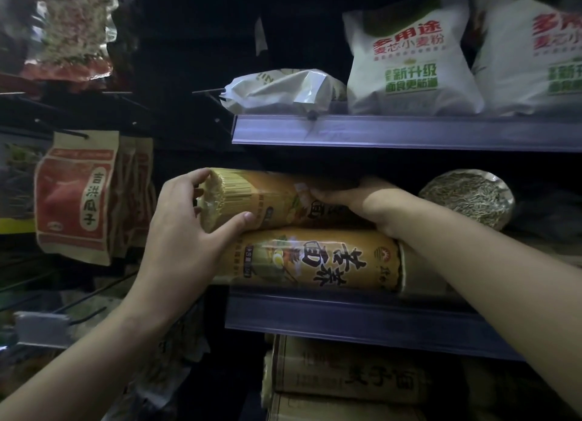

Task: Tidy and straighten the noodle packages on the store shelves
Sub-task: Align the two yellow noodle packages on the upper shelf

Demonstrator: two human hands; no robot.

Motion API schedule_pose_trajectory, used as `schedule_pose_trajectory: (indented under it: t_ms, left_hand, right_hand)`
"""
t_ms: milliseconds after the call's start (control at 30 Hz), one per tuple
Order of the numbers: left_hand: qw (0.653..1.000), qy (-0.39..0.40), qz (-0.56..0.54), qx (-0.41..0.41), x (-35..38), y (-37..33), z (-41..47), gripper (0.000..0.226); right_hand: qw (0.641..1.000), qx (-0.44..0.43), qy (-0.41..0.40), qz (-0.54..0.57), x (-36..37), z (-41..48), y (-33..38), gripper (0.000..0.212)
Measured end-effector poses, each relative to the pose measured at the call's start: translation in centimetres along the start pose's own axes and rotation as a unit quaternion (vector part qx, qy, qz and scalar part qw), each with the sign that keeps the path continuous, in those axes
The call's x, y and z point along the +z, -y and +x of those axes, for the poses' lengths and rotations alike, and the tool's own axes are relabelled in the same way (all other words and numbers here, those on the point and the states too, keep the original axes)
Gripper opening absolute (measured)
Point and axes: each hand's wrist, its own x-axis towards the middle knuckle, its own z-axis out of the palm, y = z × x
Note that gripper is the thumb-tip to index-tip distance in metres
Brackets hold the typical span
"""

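Observation:
Two orange cylindrical noodle packages lie sideways on the middle shelf (362, 316). The upper noodle package (271, 197) rests on the lower noodle package (315, 260). My left hand (185, 228) wraps around the upper package's left end, where the noodle tips show. My right hand (356, 200) grips the same package further right, fingers over its top. A round bundle of darker noodles (469, 197) sits to the right on the same shelf, behind my right forearm.
White flour bags (409, 61) stand on the upper shelf (393, 132), with a crumpled white bag (283, 89) lying at its left end. Red-and-brown seed bags (75, 197) hang on hooks at left. Beige noodle boxes (346, 376) fill the shelf below.

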Motion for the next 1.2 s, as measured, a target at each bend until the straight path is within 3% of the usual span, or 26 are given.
schedule_pose_trajectory:
  t_ms: [133, 333, 467, 667, 867, 1200]
  left_hand:
    - [1.0, -0.012, -0.022, -0.017, 0.1, 0.0, 0.1, 0.062]
    - [0.997, -0.021, -0.066, -0.027, 0.3, -0.1, -0.3, 0.056]
    - [0.992, -0.018, -0.114, -0.042, 0.6, 0.0, -0.3, 0.054]
    - [0.985, -0.003, -0.168, -0.046, 0.6, 0.7, 0.2, 0.048]
    - [0.973, 0.029, -0.225, -0.044, 0.9, 2.4, 1.3, 0.041]
    - [0.957, 0.082, -0.265, -0.084, 1.3, 4.1, 2.7, 0.039]
  right_hand:
    - [1.0, 0.012, -0.008, -0.015, -0.2, 0.1, -0.2, 0.093]
    - [0.998, 0.016, -0.032, -0.042, -0.6, -0.5, 0.3, 0.072]
    - [0.996, 0.011, -0.048, -0.071, -0.7, -1.4, 0.7, 0.07]
    - [0.988, 0.019, -0.102, -0.118, -1.0, -3.0, 0.3, 0.05]
    - [0.97, -0.039, -0.148, -0.189, -1.3, -4.8, 0.5, 0.022]
    - [0.935, -0.114, -0.17, -0.291, -1.7, -7.6, 0.6, 0.037]
